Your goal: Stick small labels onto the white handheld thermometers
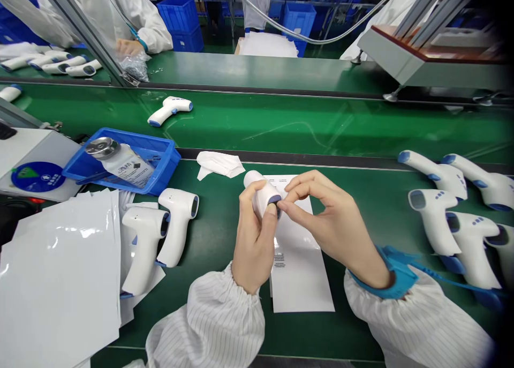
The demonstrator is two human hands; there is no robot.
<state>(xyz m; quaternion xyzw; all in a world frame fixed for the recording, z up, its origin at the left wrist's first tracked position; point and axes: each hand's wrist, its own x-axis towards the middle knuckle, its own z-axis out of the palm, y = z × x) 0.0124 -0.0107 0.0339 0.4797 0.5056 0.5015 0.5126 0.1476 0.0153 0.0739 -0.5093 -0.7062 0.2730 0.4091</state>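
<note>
A white infrared thermometer (263,197) with a blue-rimmed end is gripped in my left hand (252,245), the fingers and thumb wrapped round it. My right hand (331,220) comes in from the right, its thumb and index fingertip pinched together against the dark end of the thermometer. Whatever lies between those fingertips is too small to make out. Beneath both hands is a white printed sheet (299,274) on the green bench. A teal wrist strap (395,274) circles my right wrist.
Two thermometers (179,226) stand left beside glossy white sheets (60,271); several more (437,218) lie right. A blue tray (166,167) holds a metal-capped bottle (124,162). Behind a folded cloth (220,163), one thermometer (171,110) lies on the green belt (257,121). A co-worker's hand (130,47) shows across.
</note>
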